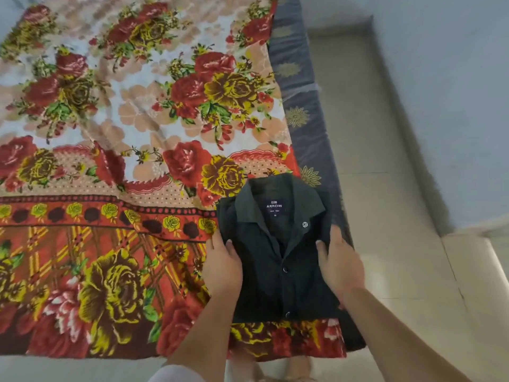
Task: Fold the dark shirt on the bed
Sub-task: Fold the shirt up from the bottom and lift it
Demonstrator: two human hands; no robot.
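The dark shirt [278, 260] lies folded into a compact rectangle near the bed's front right corner, collar up, buttons and a blue neck label showing. My left hand [224, 268] grips its left edge, thumb on top and fingers curled over the side. My right hand [340, 267] holds the right edge the same way, fingers wrapped around the fabric. Both forearms reach in from the bottom of the view.
The bed is covered by a floral red, yellow and white blanket [115, 161]. A dark blue mattress edge [300, 100] with gold flowers runs along the right side. Beyond it lies a pale tiled floor [399, 188], with a wall behind.
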